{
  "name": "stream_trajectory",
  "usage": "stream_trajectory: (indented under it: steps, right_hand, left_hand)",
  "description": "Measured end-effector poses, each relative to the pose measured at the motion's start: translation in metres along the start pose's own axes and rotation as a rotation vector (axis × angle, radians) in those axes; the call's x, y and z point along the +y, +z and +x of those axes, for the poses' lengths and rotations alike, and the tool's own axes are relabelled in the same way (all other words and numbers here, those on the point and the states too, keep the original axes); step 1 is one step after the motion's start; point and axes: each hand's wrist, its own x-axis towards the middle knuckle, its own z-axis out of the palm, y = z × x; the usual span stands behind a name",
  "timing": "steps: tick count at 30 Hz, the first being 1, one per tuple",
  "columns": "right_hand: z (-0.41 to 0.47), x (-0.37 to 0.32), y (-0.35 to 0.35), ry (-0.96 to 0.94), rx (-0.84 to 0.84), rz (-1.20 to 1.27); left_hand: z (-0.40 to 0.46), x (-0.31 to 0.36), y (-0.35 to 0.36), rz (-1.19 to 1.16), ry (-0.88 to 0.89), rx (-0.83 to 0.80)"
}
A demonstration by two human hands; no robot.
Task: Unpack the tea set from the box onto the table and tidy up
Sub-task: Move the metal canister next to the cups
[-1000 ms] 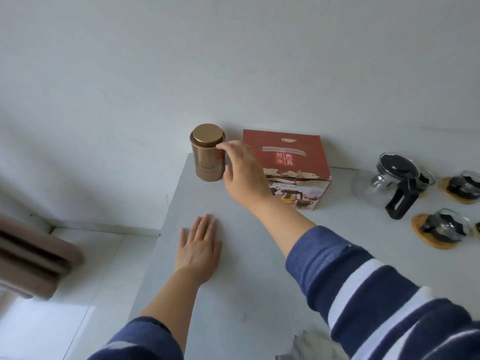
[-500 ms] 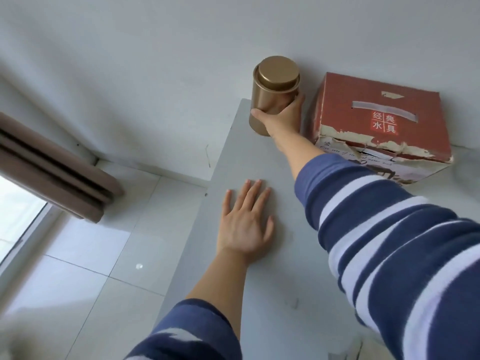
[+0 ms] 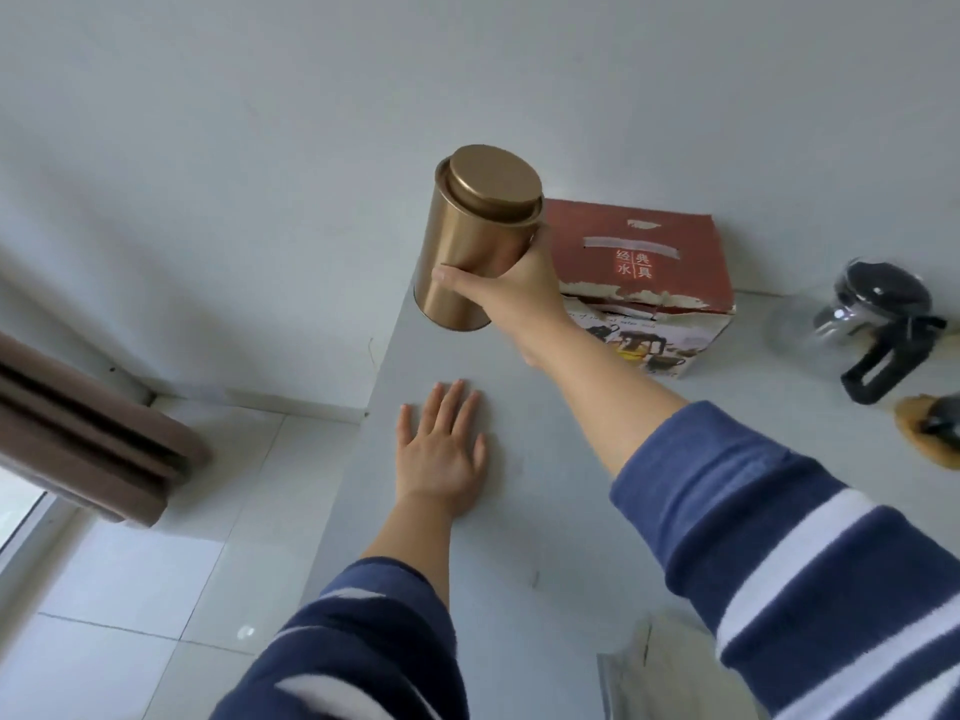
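Now | right hand [image 3: 511, 291] grips smooth gold tin [image 3: 475, 241], tilted | apparently off table [image 3: 545, 511]

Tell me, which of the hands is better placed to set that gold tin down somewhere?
The right hand, probably. It already grips the gold tin, lifted and tilted above the table corner beside the red box. The left hand lies flat and empty on the table.

- One head-worn wide-angle view — looks forward and down over the grey table [image 3: 519, 511] toward the white wall [image 3: 467, 70].
- Near: forearms fill the lower frame — floor tiles [image 3: 130, 589] lie at left.
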Motion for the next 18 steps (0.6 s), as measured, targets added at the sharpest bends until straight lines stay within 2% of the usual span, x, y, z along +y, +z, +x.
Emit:
stream_trajectory:
  steps: [4, 12, 18]
  right_hand:
    - [-0.037, -0.016, -0.069, -0.033, 0.041, -0.004]
    - [-0.095, 0.012, -0.259, 0.008, 0.29, -0.087]
    - [-0.118, 0.042, -0.423, 0.104, 0.456, -0.192]
  left_hand:
    - [-0.005, 0.046, -0.009, 0.018, -0.09, -0.043]
    - [-0.031, 0.22, 0.014, -0.137, 0.268, -0.092]
    - [-0.044, 0.355, 0.042, -0.214, 0.302, -0.123]
